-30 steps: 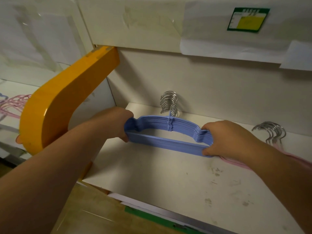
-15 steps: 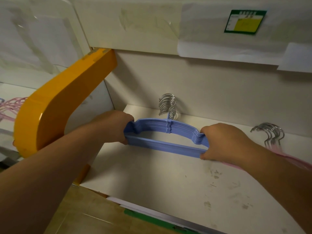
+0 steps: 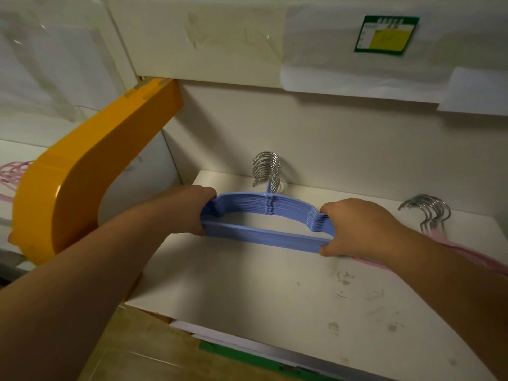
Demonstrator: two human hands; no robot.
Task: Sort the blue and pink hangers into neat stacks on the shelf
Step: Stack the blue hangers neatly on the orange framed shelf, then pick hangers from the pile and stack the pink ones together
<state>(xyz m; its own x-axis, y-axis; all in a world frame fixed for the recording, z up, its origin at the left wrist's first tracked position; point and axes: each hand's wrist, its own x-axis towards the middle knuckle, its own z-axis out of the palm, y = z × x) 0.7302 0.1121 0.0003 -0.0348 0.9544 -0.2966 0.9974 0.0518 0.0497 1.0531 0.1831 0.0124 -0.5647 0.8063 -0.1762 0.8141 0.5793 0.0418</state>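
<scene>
A stack of blue hangers [image 3: 264, 235] lies on the white shelf [image 3: 247, 292], its steel hooks [image 3: 267, 171] pointing at the back wall. My left hand [image 3: 189, 210] grips the stack's left end. At the right end my right hand [image 3: 354, 226] grips it with the thumb under the bar. Behind my right forearm lies a stack of pink hangers [image 3: 472, 251], mostly hidden, with its hooks [image 3: 428, 213] showing at the back right.
An orange curved shelf bracket [image 3: 82, 182] juts out on the left, close to my left forearm. More pink hangers [image 3: 13, 171] lie on the neighbouring shelf at far left. A green and yellow label [image 3: 386, 34] hangs above. The shelf's front is scuffed.
Both hands keep their grip on the blue stack, which has shifted slightly back toward the wall. The view has drifted a little.
</scene>
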